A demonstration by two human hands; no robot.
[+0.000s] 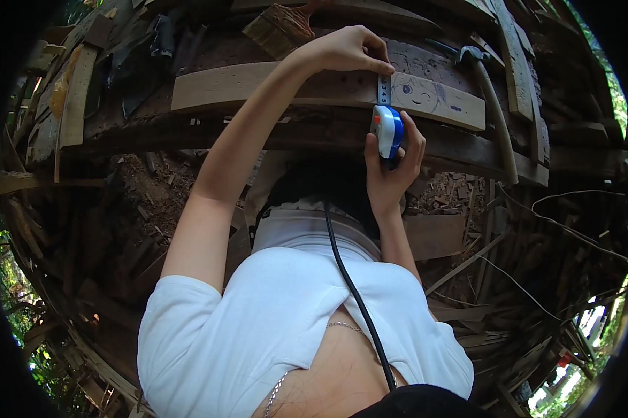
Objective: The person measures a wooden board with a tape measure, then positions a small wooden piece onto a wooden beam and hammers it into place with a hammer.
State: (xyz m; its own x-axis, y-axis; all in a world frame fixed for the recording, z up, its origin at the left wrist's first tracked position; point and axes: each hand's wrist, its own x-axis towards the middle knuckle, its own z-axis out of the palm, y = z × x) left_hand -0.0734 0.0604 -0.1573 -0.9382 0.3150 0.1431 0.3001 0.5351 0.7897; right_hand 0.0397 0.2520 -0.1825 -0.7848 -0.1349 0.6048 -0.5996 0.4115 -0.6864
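My right hand (395, 164) grips a white and blue tape measure (386, 132) with an orange-red spot on its side. A short length of its blade (384, 90) is drawn out and lies across a light wooden plank (446, 103). At the plank's far edge, my left hand (352, 52) pinches the end of the blade between thumb and fingers. Pen drawings, one like a smiling face, mark the plank to the right of the blade.
A hammer (492, 111) lies right of the plank, its handle pointing toward me. Beyond my left hand rests a wide paintbrush (279, 31). The dark wooden bench (314, 129) has more boards on it. Wood scraps (157, 198) cover the ground, and thin wires (565, 223) loop at the right.
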